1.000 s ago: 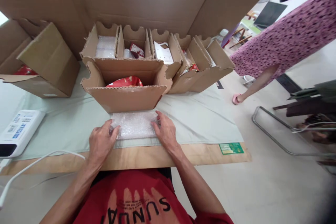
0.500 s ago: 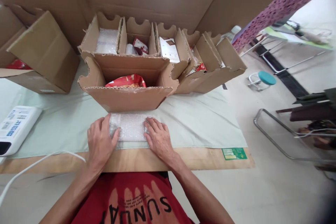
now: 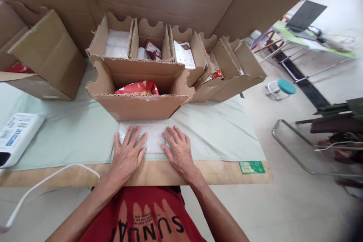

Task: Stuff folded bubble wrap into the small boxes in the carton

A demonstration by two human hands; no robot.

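Bubble-wrap packet [image 3: 154,141], one: I have it lying flat on the pale cloth [image 3: 215,128] at the near middle of the bench [image 3: 224,168], just on the near side of a wide cardboard box [image 3: 141,106] with a red bag [image 3: 138,87] inside.
Left hand [image 3: 129,154], one: open, palm down, fingers spread over the packet's left part.
Right hand [image 3: 179,151], one: likewise open, fingertips on its right end.
White device [image 3: 21,132], one: near left.
Green card [image 3: 252,167], one: near right corner.
Narrow cardboard boxes, five: in a row on the far side.
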